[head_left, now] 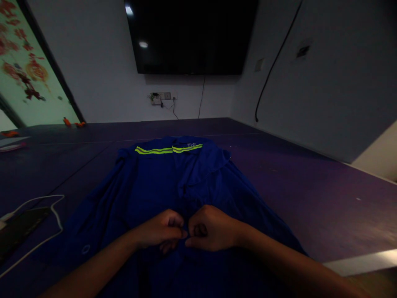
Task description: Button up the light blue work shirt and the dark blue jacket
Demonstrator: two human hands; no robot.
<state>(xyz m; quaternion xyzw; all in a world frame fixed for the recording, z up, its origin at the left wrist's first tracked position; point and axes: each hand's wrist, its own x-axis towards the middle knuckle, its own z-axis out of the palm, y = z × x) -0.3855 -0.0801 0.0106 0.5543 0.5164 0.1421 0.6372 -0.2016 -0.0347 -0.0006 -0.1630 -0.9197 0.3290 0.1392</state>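
A blue jacket (151, 178) lies spread out with its collar end away from me. A yellow-green reflective stripe (155, 150) runs across its chest, with small pale lettering above it on the right. My left hand (164, 231) is closed in a pinch at the jacket's front, near the middle. Close beside it, my right hand (212, 229) is likewise closed, thumb and fingers pinching at the same front line. The fingertips of both hands nearly meet. Whatever small part of the cloth sits between them is too dark to make out.
At left a phone (23, 231) lies by a white cable (58, 215). The purple surface (273, 178) spreads under the jacket. A wall-mounted television (192, 37) hangs ahead, with sockets (164, 96) below. Small orange objects (72, 123) lie at the far left.
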